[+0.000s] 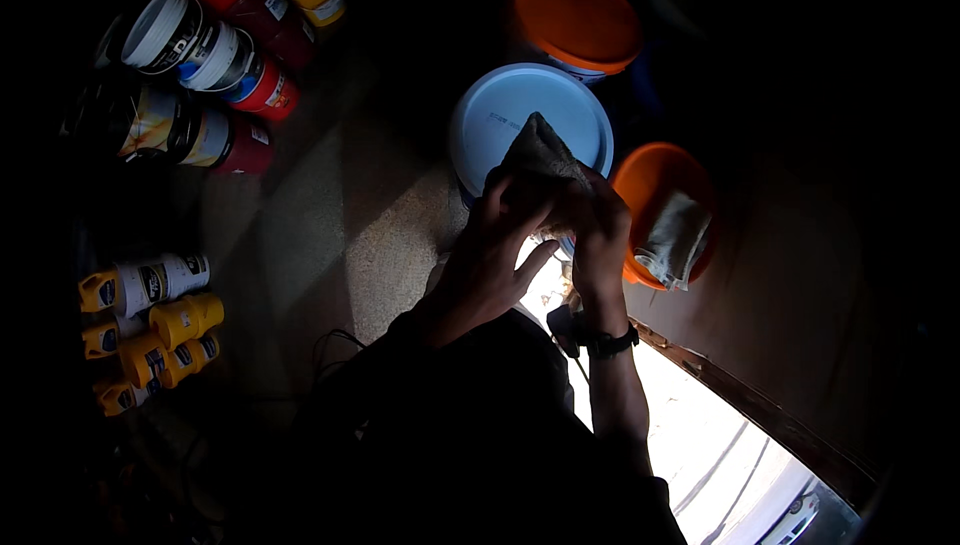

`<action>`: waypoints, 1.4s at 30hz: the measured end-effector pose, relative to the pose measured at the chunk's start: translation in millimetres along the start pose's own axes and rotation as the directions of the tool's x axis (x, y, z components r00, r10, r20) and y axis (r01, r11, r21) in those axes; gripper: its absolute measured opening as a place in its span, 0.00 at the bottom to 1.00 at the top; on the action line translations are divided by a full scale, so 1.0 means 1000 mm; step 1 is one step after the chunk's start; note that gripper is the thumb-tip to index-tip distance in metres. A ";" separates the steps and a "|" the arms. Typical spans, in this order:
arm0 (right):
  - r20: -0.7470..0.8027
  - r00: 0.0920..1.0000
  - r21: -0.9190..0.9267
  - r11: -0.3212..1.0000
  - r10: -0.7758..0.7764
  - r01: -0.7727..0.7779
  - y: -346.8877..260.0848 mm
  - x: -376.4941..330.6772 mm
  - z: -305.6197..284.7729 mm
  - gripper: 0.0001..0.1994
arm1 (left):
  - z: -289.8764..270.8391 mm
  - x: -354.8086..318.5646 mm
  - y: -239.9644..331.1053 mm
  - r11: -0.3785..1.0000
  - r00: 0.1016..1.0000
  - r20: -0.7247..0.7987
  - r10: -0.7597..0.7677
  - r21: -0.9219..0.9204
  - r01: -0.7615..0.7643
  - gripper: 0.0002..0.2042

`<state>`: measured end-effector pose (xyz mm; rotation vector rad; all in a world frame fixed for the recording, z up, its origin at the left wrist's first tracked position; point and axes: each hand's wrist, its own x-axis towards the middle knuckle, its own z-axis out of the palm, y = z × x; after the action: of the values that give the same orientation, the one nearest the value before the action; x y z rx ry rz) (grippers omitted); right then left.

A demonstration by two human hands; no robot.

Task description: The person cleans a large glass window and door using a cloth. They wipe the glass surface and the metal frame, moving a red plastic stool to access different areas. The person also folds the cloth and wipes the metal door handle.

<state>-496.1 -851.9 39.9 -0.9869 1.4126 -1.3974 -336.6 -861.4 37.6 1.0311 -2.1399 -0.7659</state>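
A grey, fuzzy-looking cloth (543, 153) rises to a folded peak between my two hands, in front of a pale blue round bucket lid (490, 115). My left hand (490, 255) holds the cloth from the left, its fingers curled at the lower edge and the thumb apart from them. On the other side my right hand (600, 235) is closed on the same cloth, its fingertips largely hidden. That wrist wears a dark band. The cloth's underside and the exact grip are in shadow.
A light folded cloth (678, 235) lies on an orange bucket lid (640, 195) at right. Another orange-lidded bucket (578, 20) stands farther back. Stacked paint buckets (215, 60) fill the far left, with several yellow containers (165, 345) nearer. A bright doorway (720, 445) opens lower right.
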 end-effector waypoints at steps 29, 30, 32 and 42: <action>0.816 0.577 -0.126 0.971 -0.016 0.205 0.068 -0.172 0.274 0.08 | -0.157 -0.365 -0.077 0.235 0.076 -0.232 -0.970 -0.971 0.032 0.16; 0.825 0.564 -0.122 0.977 0.001 0.176 0.072 -0.183 0.295 0.08 | -0.166 -0.383 -0.084 0.235 0.071 -0.239 -0.969 -0.970 -0.058 0.16; 0.865 0.501 -0.146 0.971 0.033 0.189 0.077 -0.202 0.331 0.09 | -0.184 -0.424 -0.099 0.213 0.082 -0.230 -0.970 -0.961 -0.178 0.15; 0.950 0.245 -0.197 0.980 0.196 -0.019 0.087 -0.255 0.471 0.10 | -0.253 -0.564 -0.135 0.394 0.201 -0.340 -0.919 -0.825 0.405 0.25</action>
<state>31.6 -739.7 -16.7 -1.4453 0.5420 -0.2842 189.7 -525.7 -63.2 1.6206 -0.4169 -1.0105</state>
